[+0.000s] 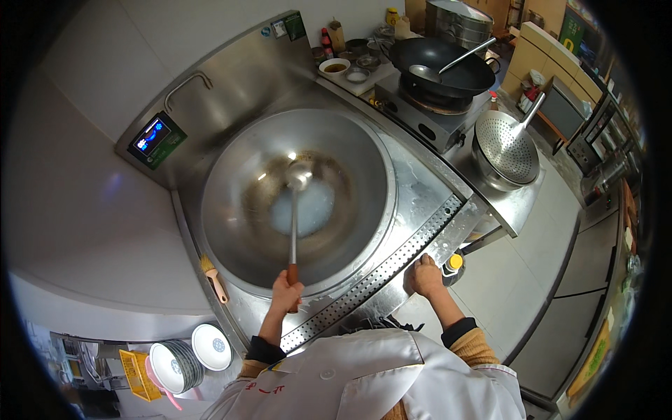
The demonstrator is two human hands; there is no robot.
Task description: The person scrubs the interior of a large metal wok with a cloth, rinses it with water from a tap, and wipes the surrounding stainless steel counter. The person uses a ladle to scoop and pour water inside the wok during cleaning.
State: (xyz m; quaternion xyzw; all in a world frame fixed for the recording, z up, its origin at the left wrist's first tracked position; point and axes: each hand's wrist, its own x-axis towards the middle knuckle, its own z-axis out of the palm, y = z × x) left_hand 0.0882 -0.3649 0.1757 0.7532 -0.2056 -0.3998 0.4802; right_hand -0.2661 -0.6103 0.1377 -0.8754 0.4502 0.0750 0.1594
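My left hand [287, 293] grips the brown wooden handle of a long steel ladle [293, 226]. The ladle reaches across a very large steel wok [226, 231] set into a stainless steel stove. Its round head lies over the far edge of a small pool of cloudy, whitish liquid [310, 210] at the wok's bottom. Brownish staining rings the liquid. My right hand [426, 276] is at the stove's front edge [388, 299], fingers curled against the metal; whether they grip something there is hidden. A bristle brush [216, 279] lies left of the wok.
A perforated drain strip [367, 281] runs along the stove front. To the right, a black wok [462, 68] sits on a gas burner, near a perforated strainer [506, 142] on a bowl. Stacked bowls [170, 367] stand lower left. A yellow-capped jug [454, 265] is beside my right hand.
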